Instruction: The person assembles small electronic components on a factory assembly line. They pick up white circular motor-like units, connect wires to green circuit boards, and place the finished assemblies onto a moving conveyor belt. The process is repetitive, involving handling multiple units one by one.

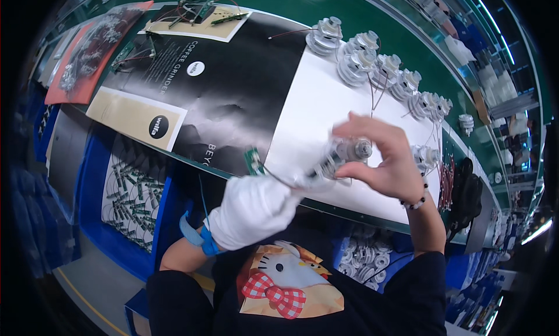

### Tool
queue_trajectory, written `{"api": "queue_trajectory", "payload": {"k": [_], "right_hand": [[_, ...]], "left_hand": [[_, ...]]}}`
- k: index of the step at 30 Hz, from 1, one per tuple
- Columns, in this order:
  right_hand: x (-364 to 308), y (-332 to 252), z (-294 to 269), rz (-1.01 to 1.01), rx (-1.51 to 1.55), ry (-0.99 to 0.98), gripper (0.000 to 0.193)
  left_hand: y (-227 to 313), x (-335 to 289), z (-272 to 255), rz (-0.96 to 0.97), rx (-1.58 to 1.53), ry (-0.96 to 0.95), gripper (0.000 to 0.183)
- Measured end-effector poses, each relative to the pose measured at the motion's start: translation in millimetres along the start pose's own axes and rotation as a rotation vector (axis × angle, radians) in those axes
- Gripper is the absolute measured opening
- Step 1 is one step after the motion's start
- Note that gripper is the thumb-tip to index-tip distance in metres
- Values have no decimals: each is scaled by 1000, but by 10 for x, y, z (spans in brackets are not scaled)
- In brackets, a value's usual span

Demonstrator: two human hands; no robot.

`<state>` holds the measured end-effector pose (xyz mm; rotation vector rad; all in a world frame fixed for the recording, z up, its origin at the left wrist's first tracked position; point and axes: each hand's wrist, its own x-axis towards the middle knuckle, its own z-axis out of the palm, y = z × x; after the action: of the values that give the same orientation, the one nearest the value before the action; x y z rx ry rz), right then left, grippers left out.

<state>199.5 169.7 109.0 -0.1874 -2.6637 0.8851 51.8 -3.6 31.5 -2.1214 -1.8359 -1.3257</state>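
Note:
My left hand (253,211), in a white glove with a blue wrist strap, is closed near the lower end of a white and clear plastic assembly (332,163) held above the table's front edge. A small green circuit board (253,160) on a dark wire sticks up beside the glove. Bare and wearing a beaded bracelet, my right hand (384,152) curves around the assembly's knobbed upper end, thumb and fingers spread apart. Motion blurs the assembly and the right fingertips; whether the thumb touches it I cannot tell. Glove folds hide the left fingers.
Several similar assemblies (356,65) line the far side of a white sheet (297,109). Left of it lies a black printed sheet (233,91) with circuit boards (192,13). A blue bin (93,208) of boards stands below left; white rings (365,260) lie below right. Red wires (446,181) are rightward.

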Motion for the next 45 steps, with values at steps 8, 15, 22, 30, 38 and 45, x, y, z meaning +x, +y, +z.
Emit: {"api": "queue_trajectory", "payload": {"k": [8,15,22,30,38,45], "right_hand": [[-731,387,629,398,102,327,118],[-696,371,818,516,171,471,103],[-57,332,-105,447,790,357,99],[1639,943,-1713,237,362,692,89],[1815,3023,-1788,705,-214,828,113],[1143,3420,-1186,989,-182,286,127]], "left_hand": [[-323,137,253,-472,-40,129,24],[-382,67,306,-376,48,263,51],[-367,32,261,-467,-30,330,54],[-298,24,288,-606,-108,425,54],[-342,77,195,-515,-33,278,45],[-348,85,190,-558,-34,225,44]]}}
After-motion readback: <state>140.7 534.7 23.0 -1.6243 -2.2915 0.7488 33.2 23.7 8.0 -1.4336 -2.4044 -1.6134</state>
